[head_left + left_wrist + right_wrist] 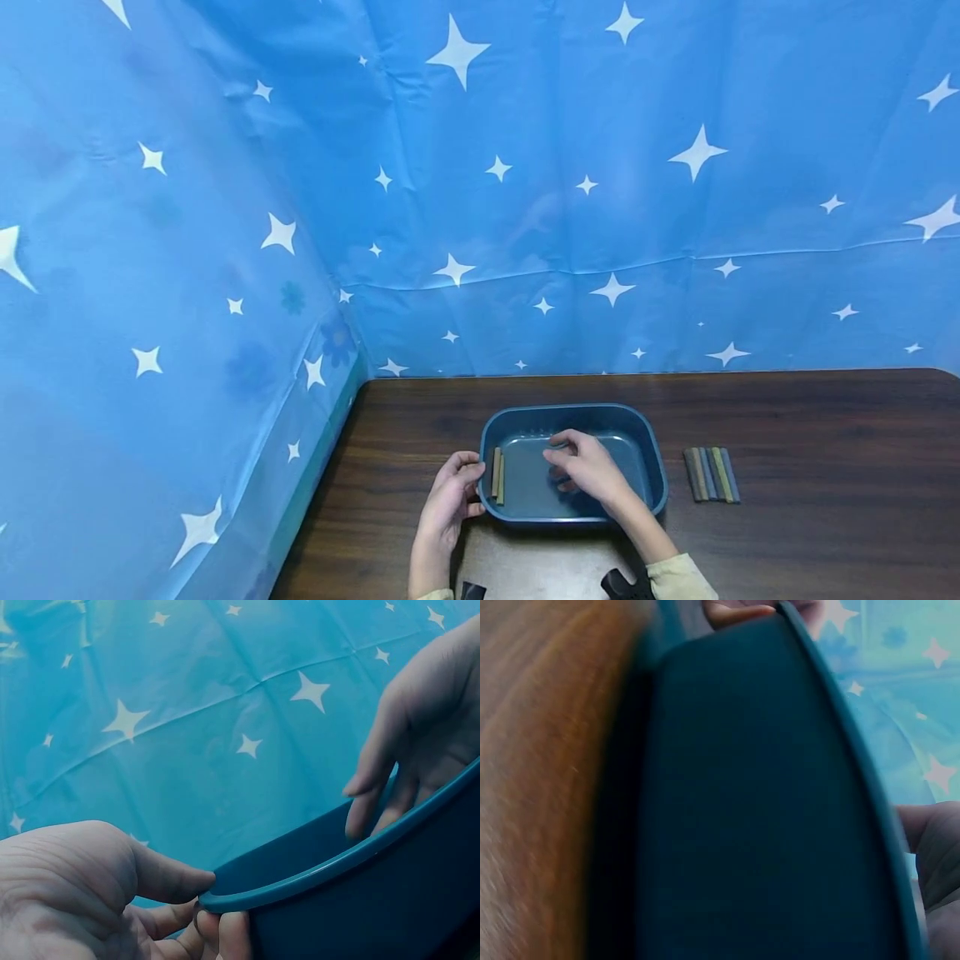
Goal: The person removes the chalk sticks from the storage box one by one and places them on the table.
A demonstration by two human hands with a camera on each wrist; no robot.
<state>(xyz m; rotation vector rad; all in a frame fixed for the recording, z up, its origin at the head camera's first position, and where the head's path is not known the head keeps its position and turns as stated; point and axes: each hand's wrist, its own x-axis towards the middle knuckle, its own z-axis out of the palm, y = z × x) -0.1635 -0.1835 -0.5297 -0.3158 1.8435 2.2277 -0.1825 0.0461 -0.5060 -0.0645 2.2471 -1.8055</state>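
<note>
A blue rectangular tub (573,515) with rounded corners rests on the table. At its left end my left hand (450,492) pinches the rim, thumb on top and fingers beneath, as the left wrist view shows. My right hand (588,468) reaches over the tub's near side, fingers loosely bent above the floor of the tub; nothing is seen between them. Two short olive-tan sticks (498,477) lie side by side inside, against the left wall. In the right wrist view the tub's outer side (757,787) covers most of the picture, and the right fingers are mostly hidden.
Several short sticks (711,475) in brown, grey-blue and olive lie in a row on the dark wooden table (840,483), right of the tub. A blue star-patterned cloth (525,208) hangs behind the table and along its left side.
</note>
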